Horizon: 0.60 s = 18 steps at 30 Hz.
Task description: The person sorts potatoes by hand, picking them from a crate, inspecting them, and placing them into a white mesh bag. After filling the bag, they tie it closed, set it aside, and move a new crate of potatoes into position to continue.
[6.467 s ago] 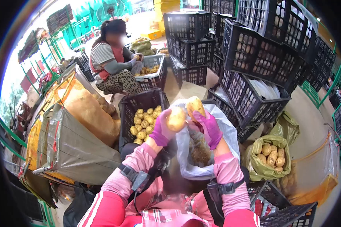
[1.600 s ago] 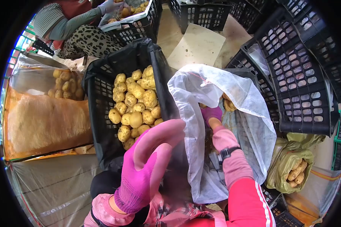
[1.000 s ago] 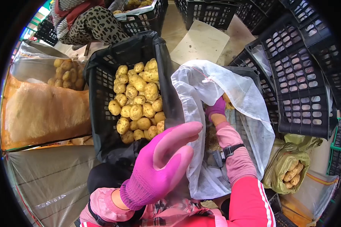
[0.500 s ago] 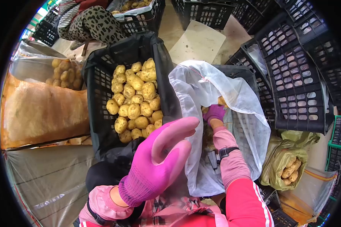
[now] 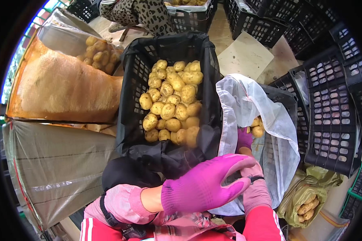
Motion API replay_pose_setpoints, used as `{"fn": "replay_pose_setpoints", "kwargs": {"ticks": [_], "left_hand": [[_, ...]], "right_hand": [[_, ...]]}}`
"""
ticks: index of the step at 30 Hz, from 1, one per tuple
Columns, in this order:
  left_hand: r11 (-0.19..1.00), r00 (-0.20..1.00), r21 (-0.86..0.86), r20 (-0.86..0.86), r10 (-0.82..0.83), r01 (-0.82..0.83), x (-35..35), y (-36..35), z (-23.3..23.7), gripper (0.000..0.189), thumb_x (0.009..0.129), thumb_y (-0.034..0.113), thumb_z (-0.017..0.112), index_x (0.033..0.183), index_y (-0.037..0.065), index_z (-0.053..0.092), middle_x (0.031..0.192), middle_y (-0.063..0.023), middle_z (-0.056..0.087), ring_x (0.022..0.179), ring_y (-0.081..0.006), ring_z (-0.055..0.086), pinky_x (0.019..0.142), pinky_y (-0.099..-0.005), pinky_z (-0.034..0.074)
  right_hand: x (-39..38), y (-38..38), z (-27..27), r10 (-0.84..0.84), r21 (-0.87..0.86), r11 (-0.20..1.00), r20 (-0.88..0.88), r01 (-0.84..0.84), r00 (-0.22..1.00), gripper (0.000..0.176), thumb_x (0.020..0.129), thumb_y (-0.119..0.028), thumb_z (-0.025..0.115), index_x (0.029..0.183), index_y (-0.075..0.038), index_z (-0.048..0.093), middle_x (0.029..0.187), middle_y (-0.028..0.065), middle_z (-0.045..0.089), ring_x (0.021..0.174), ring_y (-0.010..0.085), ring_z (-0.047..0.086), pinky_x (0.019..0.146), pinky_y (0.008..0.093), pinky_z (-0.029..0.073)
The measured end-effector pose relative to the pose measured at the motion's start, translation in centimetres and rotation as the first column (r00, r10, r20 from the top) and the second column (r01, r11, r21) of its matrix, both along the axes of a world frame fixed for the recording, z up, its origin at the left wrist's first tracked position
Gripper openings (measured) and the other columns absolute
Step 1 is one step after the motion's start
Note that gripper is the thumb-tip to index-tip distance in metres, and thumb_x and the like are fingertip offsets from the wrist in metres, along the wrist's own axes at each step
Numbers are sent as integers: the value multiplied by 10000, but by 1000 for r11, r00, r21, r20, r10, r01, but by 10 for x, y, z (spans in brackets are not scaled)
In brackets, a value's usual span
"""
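Note:
My left hand (image 5: 209, 186), in a purple and pink glove, is raised in front of me with thumb and fingers apart and nothing between them. It hangs in front of my right forearm. Inside a crate lined with a white bag (image 5: 237, 102), my right hand (image 5: 244, 139), in a purple glove, reaches down beside a few potatoes (image 5: 257, 127); its fingers are mostly hidden. To the left of that bag stands a black crate (image 5: 122, 92) with a dark cloth liner, holding many yellow potatoes (image 5: 168, 110).
An orange mesh sack (image 5: 68, 88) and a grey covered stack (image 5: 60, 172) stand on the left. Stacked black crates (image 5: 330, 108) line the right side, above an olive bag of potatoes (image 5: 307, 209). A person in leopard-print trousers (image 5: 153, 16) sits at the back.
The view has turned left, so the crates appear farther right. My left hand has tilted over rightward, now in front of my right forearm. More potatoes show beside my right hand.

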<state>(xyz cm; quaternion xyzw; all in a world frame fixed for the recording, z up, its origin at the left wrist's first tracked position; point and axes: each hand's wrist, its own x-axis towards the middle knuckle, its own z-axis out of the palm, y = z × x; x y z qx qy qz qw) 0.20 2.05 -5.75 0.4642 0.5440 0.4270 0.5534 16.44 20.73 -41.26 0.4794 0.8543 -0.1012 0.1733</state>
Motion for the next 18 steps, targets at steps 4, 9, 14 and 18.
{"fn": "replay_pose_setpoints", "kwargs": {"ticks": [4,9,14,18], "left_hand": [[991,988,40,-94,-121,125,10,-5,-3,484,951,263,600,1356,18,499,1348,-189,526,1251,-310,518,1043,-389,423],[986,980,102,-159,-118,135,14,-14,-15,461,929,282,634,1291,12,543,1264,-168,591,1159,-314,582,989,-382,464],[984,988,152,-138,-67,88,1,-9,-2,423,924,223,623,1285,11,561,1228,-192,610,1152,-299,594,975,-365,472],[944,940,286,-245,238,-164,3,-7,-20,418,920,193,621,1290,10,559,1254,-186,601,1157,-274,595,963,-355,474]], "right_hand": [[6,4,-24,98,40,995,-90,-95,991,331,807,-345,660,1054,-124,671,1404,104,441,1175,409,515,884,514,489],[19,-7,42,-89,-181,983,-556,-16,826,461,698,-361,784,998,-24,692,1432,193,455,1239,355,513,986,439,453],[57,-3,149,-599,-765,636,-568,-95,564,552,769,-311,800,1188,5,627,1371,150,528,1207,230,562,942,342,492],[67,-50,307,-722,-808,432,-576,-400,383,586,892,-466,622,1238,6,585,1492,115,385,1210,217,554,937,337,512]]}}
